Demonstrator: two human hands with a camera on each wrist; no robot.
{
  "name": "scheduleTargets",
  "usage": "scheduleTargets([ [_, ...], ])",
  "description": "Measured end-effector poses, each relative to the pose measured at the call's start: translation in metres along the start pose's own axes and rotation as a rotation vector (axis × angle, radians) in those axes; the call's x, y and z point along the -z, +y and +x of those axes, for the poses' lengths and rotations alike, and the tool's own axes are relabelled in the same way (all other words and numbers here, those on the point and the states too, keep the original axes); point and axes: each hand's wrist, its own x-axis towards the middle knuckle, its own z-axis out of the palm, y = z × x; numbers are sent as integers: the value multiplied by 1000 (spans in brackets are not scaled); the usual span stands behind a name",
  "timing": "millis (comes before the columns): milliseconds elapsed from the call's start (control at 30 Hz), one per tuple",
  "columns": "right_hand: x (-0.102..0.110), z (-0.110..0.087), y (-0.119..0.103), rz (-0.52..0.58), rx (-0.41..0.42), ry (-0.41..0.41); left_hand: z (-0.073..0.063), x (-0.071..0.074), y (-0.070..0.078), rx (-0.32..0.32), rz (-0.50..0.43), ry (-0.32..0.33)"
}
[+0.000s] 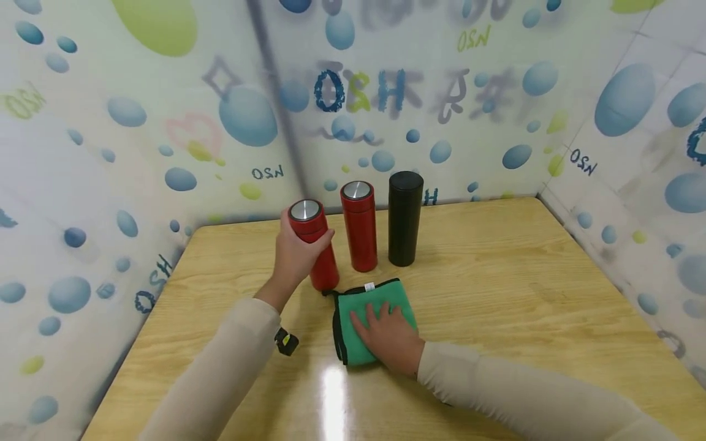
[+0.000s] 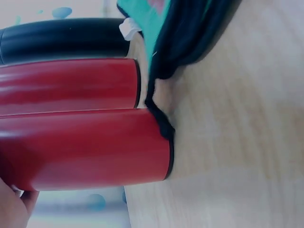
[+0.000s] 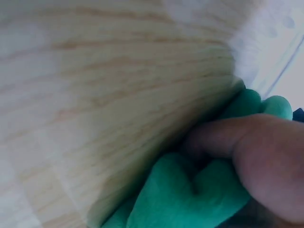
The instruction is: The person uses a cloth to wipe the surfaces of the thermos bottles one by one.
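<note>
My left hand (image 1: 298, 251) grips the upper part of a red thermos (image 1: 324, 269) with a silver-topped lid. The thermos stands upright, tilted slightly at most, its base near the table. My right hand (image 1: 393, 338) lies over a folded green cloth (image 1: 353, 306) with black edging and a white tag. Seen from the right wrist, one finger (image 3: 218, 135) sinks into the cloth's folds, and its tip is hidden. In the left wrist view, the cloth's black loop (image 2: 161, 123) hangs across the base of the held thermos.
A second red thermos (image 1: 361, 239) stands close to the right of the held one, with a black thermos (image 1: 405, 226) beside it. All are on a wooden table (image 1: 496, 294). A patterned curtain (image 1: 220, 153) rises behind.
</note>
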Motion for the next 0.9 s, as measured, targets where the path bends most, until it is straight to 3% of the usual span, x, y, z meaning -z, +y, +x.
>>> scheduleTargets([
  [200, -13, 12, -4, 15, -20, 156, -20, 3, -3, -6, 18, 13],
  [333, -13, 19, -1, 105, -24, 169, -32, 5, 2, -3, 42, 25],
  [600, -5, 10, 19, 518, -101, 18, -52, 2, 12, -9, 66, 1],
  [767, -4, -14, 32, 728, -234, 68, -67, 3, 17, -30, 69, 11],
  [900, -1, -36, 40, 1032, -383, 90, -81, 3, 22, -40, 46, 0],
])
